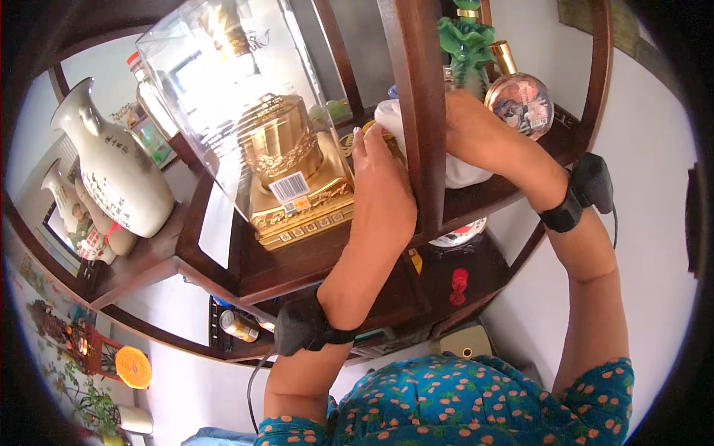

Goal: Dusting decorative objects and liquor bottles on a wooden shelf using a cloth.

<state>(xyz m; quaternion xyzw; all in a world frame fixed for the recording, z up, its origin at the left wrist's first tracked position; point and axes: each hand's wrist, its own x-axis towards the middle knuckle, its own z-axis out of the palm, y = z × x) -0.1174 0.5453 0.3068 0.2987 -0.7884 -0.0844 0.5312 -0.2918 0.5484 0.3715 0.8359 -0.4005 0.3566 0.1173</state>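
My left hand point(385, 178) reaches up between a clear display case and a dark wooden post point(421, 111). Its fingers are against or just beside a round gold and black item point(347, 146), partly covered; whether they grip it I cannot tell. My right hand point(466, 120) comes from the other side of the post, which hides its fingers. A white cloth point(466, 171) hangs below that hand and shows again left of the post, bunched in its grasp. Inside the clear case point(192, 111) stands a gold ornamental vessel point(279, 139) on a gold base, bearing writing.
On the right of the wooden shelf point(312, 267) stand a round decorated bottle point(521, 103) with a gold neck and a green carved ornament point(466, 47). Tall white vases point(120, 167) stand left. A can point(239, 325) lies on a lower shelf. Wrist straps with cables circle both forearms.
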